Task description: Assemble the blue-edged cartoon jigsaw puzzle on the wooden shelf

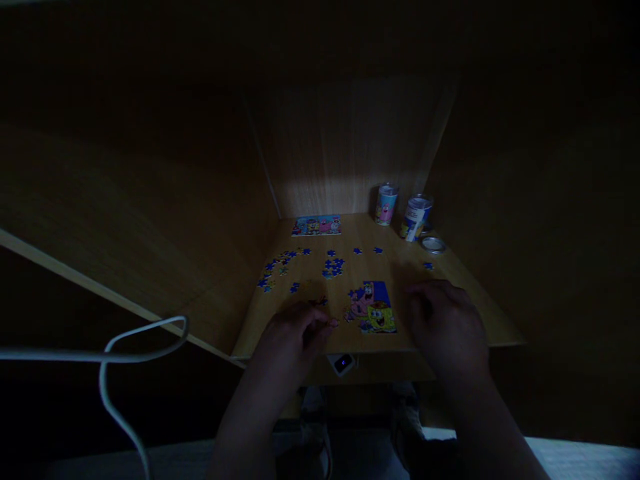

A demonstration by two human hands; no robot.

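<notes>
A partly joined jigsaw puzzle point(377, 310) lies near the front edge of the wooden board, showing a yellow and a pink cartoon figure on blue. Just left of it, my left hand point(295, 333) pinches a small pink puzzle piece point(333, 323) between thumb and fingertips. My right hand point(445, 323) rests beside the puzzle's right edge, fingers loosely curled with a gap at the thumb; nothing shows in it. Beyond my left hand lies a dark loose piece point(323, 301). A cluster of blue pieces point(333, 268) sits behind the puzzle.
More loose pieces point(270, 265) spread along the left. A picture card point(317, 225) lies at the back. Two printed cans point(386, 204) point(416, 218) stand back right, near a round metal lid point(433, 245). Wooden walls enclose the sides. A white cable point(105, 357) loops at left.
</notes>
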